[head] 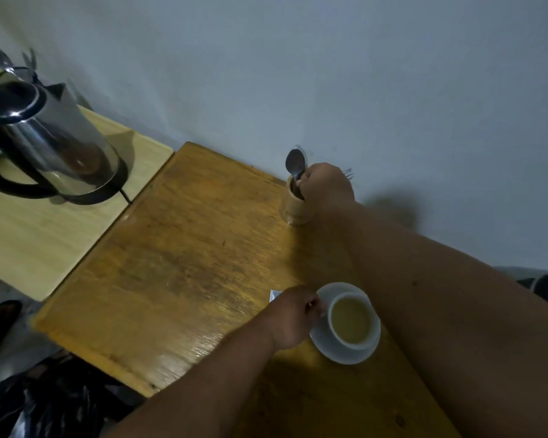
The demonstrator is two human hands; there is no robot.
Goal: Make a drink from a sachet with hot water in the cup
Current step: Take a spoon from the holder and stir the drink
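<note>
White cup (352, 320) of pale yellowish drink on its saucer (332, 349), near the front right of the brown wooden counter (178, 263). Left hand (293, 316) at the cup's left side, fingers curled in at the handle; a white sachet corner (274, 294) peeking out just behind the knuckles. Right hand (325, 184) reaching to the wooden utensil holder (295, 200) by the wall, fingers clenched on a spoon (295, 164) standing bowl-up in it. Steel kettle (45, 134) on its base, well apart at the left on a paler board (38, 241)
</note>
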